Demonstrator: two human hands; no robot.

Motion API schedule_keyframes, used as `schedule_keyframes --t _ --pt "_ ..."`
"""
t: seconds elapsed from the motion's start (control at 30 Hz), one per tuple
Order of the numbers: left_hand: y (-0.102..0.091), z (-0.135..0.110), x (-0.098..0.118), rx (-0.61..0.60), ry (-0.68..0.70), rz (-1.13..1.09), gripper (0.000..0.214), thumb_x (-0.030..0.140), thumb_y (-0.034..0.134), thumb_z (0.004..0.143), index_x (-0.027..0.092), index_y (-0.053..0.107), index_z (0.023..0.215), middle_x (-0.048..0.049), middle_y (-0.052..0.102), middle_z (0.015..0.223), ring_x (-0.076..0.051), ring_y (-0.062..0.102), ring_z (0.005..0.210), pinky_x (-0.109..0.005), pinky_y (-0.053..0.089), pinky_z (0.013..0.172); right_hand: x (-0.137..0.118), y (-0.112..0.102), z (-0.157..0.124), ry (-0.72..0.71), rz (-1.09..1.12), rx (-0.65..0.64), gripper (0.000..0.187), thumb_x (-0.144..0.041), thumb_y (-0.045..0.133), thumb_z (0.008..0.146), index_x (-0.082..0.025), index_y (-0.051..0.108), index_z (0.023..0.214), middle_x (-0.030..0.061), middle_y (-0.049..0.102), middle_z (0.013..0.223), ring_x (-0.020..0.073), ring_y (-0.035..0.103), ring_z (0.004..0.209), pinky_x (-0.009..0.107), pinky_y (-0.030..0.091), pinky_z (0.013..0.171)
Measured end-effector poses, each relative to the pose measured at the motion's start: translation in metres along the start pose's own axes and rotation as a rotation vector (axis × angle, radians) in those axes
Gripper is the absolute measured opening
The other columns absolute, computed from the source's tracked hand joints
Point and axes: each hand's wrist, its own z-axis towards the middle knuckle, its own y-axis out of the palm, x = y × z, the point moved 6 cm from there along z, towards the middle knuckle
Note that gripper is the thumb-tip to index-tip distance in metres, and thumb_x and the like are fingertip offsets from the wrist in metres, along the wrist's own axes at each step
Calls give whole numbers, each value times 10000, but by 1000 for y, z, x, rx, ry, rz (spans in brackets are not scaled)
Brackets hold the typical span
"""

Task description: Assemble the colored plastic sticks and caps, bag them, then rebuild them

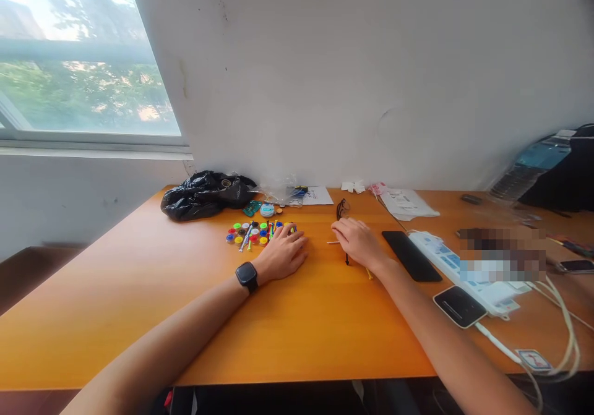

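Note:
My left hand (282,253), with a black watch (246,274) on its wrist, lies palm down on the wooden table (297,322). Its fingers are spread and reach over the right end of a group of small round pieces (242,234) with red, green, blue, white and yellow tops. Slim coloured sticks (247,239) lie among them. To the right, my right hand (358,242) is low over the table with its fingers curled together. A white stick, a black stick (347,259) and a yellow stick (370,274) show around it. Whatever its fingers pinch is hidden.
A black plastic bag (204,195), a round tin (267,210), paper (318,195) and glasses (342,208) lie toward the wall. At right are a black phone (411,255), a white power strip (445,260), a second device (459,307) with a cable, and a water bottle (524,171).

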Motion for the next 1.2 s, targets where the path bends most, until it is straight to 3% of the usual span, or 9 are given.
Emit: schedule_keyframes --t 0.13,0.27,0.47,0.63,0.8,0.9,1.03,1.1,1.2 --pt "3 0 1 10 31 -25 232 265 581 1019 228 654 1236 -101 684 1324 -362 473 1356 -548 448 1084 1 0 -1 58 7 -13 251 -221 428 1081 -208 676 1044 76 728 1023 227 669 907 328 383 739" --pt "3 0 2 16 48 -35 171 235 579 1017 231 667 1163 -94 697 1268 -345 487 1337 -524 456 1088 6 7 -4 141 -12 -129 256 -271 436 1091 -222 658 974 54 750 982 214 689 825 318 311 656" --pt "1 1 3 7 54 -50 164 228 589 1009 232 671 1151 -91 706 1232 -344 496 1318 -529 456 1091 23 5 -7 275 -135 -203 403 -537 420 1097 -206 633 1010 97 758 840 261 703 764 316 269 632" --pt "1 0 4 23 71 -56 227 240 592 1011 227 660 1227 -92 718 1216 -351 499 1316 -532 458 1080 31 -8 -5 312 -117 -28 469 -539 340 1110 -212 614 914 102 729 810 258 668 756 322 266 624" --pt "-8 2 12 102 106 -65 335 263 551 1039 211 611 1365 -110 720 1195 -326 549 1240 -504 484 1020 11 -22 -4 224 169 232 455 -544 351 1108 -229 562 856 67 698 840 224 640 805 313 343 649" --pt "-15 3 20 149 138 -84 362 295 552 1047 214 591 1398 -120 711 1223 -298 583 1175 -479 497 990 -10 -23 -3 156 293 288 416 -499 341 1117 -236 549 871 60 683 854 217 624 811 312 394 683" --pt "-20 2 30 176 197 -77 381 316 543 1056 218 571 1423 -128 705 1259 -284 610 1125 -465 508 955 -30 -27 -6 59 169 348 337 -493 422 1081 -228 587 954 108 698 959 277 600 944 359 416 760" --pt "-21 1 33 182 214 -72 382 316 535 1060 221 564 1429 -125 707 1267 -280 620 1106 -464 511 951 -32 -30 -8 81 189 364 319 -486 425 1073 -227 593 991 126 693 1000 294 592 984 381 428 820" --pt "-18 0 35 185 220 -69 385 325 531 1065 226 560 1435 -125 699 1292 -272 633 1088 -456 525 946 -31 -29 -9 175 421 329 353 -505 348 1087 -238 559 990 120 666 998 283 595 978 385 455 845"
